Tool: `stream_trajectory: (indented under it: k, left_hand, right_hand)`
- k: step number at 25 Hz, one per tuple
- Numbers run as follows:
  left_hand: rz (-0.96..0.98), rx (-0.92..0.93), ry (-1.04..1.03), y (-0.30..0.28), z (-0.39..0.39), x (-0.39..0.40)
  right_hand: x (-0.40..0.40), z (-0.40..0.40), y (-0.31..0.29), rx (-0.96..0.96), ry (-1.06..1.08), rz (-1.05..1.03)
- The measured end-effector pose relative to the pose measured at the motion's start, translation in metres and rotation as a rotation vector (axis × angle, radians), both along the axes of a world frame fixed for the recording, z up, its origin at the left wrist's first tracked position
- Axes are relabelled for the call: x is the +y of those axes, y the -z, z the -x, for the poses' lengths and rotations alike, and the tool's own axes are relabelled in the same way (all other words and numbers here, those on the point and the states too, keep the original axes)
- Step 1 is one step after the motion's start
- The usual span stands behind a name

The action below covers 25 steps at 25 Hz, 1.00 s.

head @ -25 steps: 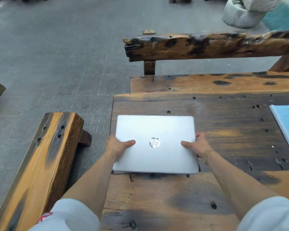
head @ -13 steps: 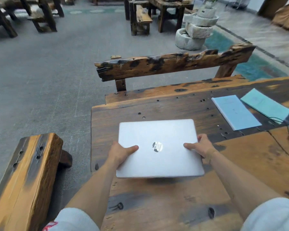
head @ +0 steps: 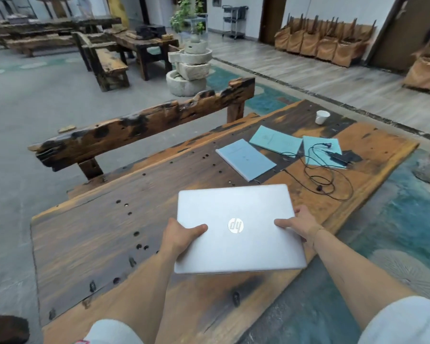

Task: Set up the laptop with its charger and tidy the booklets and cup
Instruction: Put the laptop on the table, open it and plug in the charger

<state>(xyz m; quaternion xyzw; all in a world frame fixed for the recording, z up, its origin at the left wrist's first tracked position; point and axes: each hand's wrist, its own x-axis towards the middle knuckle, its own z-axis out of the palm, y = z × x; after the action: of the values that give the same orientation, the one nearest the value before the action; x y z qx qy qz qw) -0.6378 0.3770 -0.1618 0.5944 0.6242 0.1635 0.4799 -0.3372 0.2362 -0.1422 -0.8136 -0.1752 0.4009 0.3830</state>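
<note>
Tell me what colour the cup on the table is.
White; the cup shows in the head view, at the table's far end.

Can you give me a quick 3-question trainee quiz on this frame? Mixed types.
1. True or false: the laptop is closed, with both hands gripping its side edges.
2. How many booklets lie on the table?
3. Multiple choice: where does the charger sit?
A. on the rightmost booklet
B. inside the cup
C. under the laptop

Key:
1. True. The left hand and right hand each hold a side, thumbs on the lid.
2. Three: a pale blue booklet nearest the laptop, a teal booklet behind it, and the rightmost one.
3. A. Its cable loops toward the laptop across the table.
</note>
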Motion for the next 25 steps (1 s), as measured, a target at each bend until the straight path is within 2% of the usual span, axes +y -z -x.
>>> stream_trajectory:
  k: [6, 14, 18, 25]
  left_hand:
    - [0.015, -0.015, 0.147, 0.004, -0.160, -0.055]
    - [0.047, -0.026, 0.330, 0.013, -0.298, -0.098]
    - [0.063, 0.036, 0.399, 0.018, -0.349, -0.093]
    - [0.124, -0.064, 0.414, 0.042, -0.431, -0.050]
  right_hand:
    - [-0.091, -0.138, -0.010, -0.059, 0.122, -0.011]
    - [-0.173, -0.248, -0.003, -0.122, 0.240, 0.035]
    - [-0.188, -0.282, 0.009, -0.111, 0.317, 0.045]
    - [-0.156, -0.353, 0.023, -0.106, 0.364, 0.069]
